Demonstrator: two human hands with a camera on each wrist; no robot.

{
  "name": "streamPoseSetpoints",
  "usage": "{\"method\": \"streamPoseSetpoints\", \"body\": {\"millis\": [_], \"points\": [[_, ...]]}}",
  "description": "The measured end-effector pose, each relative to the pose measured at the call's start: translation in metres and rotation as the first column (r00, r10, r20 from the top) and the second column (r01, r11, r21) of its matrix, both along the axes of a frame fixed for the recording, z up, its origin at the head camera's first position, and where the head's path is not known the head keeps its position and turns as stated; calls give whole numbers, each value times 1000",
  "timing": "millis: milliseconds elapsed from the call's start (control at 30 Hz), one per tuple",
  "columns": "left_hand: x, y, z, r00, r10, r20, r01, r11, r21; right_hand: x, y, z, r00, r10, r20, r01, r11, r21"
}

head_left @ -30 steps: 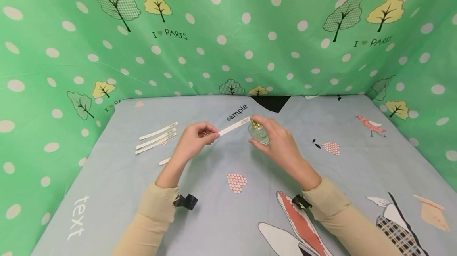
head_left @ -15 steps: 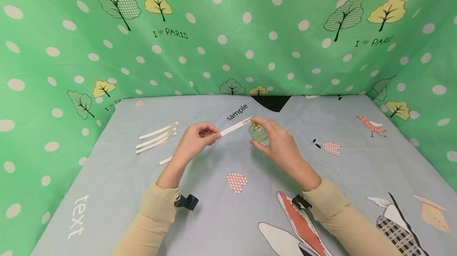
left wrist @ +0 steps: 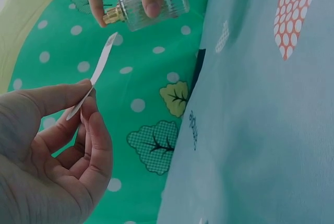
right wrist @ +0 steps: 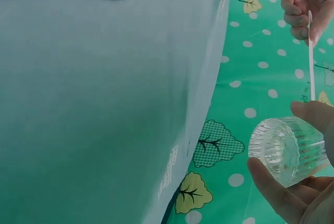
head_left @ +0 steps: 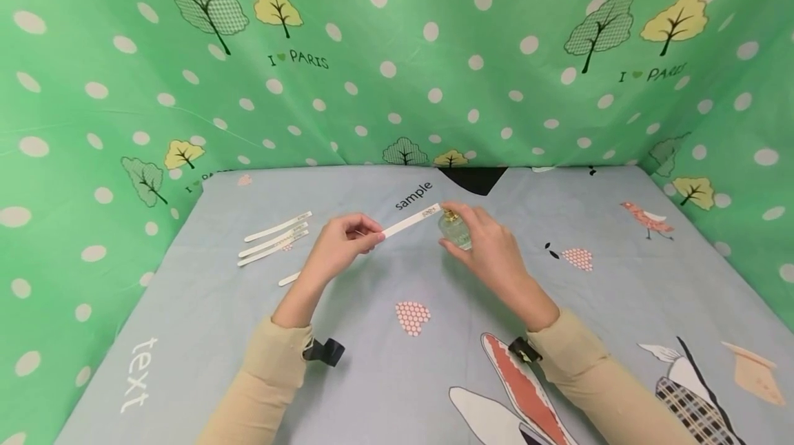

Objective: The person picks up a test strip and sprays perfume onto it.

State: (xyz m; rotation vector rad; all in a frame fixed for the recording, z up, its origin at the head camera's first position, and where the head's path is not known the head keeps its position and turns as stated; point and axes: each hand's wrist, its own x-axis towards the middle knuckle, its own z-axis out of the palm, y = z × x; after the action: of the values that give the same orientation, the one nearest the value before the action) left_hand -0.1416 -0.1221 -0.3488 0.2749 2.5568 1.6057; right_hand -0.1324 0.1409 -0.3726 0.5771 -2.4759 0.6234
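Note:
My left hand [head_left: 341, 245] pinches a narrow white perfume test strip [head_left: 409, 222] between thumb and fingers, near one end. The strip's printed end points up and right toward a clear ribbed glass perfume bottle [head_left: 455, 233]. My right hand [head_left: 496, 255] grips that bottle, with a finger at its gold spray top [left wrist: 112, 15]. In the left wrist view the bottle lies tilted, its sprayer just beyond the strip's tip. The right wrist view looks at the thick glass base [right wrist: 274, 151], held between thumb and fingers. Both hands are raised over the table.
On the grey patterned tablecloth [head_left: 372, 376], several more white strips [head_left: 273, 245] lie at the left. Another strip [head_left: 288, 279] is partly hidden behind my left forearm. A green dotted curtain [head_left: 347, 32] stands around the back and sides.
The bottle and right hand have shifted slightly right, and the bottle leans a little more. The left hand keeps its pinch on the strip, almost still.

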Motion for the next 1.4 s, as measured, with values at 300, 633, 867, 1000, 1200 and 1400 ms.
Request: {"method": "streamPoseSetpoints", "body": {"millis": [300, 633, 867, 1000, 1200, 1400], "points": [[2, -16, -2, 999, 45, 13, -44, 999, -29, 0, 1, 1, 1000, 17, 1, -17, 1000, -14], [3, -57, -9, 993, 122, -5, -122, 989, -83, 2, 1, -1, 999, 25, 26, -24, 999, -30], [11, -93, -10, 980, 197, 6, -195, 974, -117, 3, 2, -1, 999, 23, 42, -21, 999, -46], [16, -117, -17, 969, 248, 19, -242, 956, -165, 3, 1, 0, 999, 31, 44, -29, 998, -49], [23, -150, -24, 953, 302, 37, -287, 932, -222, 5, 0, 1, 999, 29, 46, -27, 998, -51], [26, -172, -30, 937, 341, 80, -307, 908, -284, 6, 2, 0, 999, 26, 43, -24, 998, -55]]}}
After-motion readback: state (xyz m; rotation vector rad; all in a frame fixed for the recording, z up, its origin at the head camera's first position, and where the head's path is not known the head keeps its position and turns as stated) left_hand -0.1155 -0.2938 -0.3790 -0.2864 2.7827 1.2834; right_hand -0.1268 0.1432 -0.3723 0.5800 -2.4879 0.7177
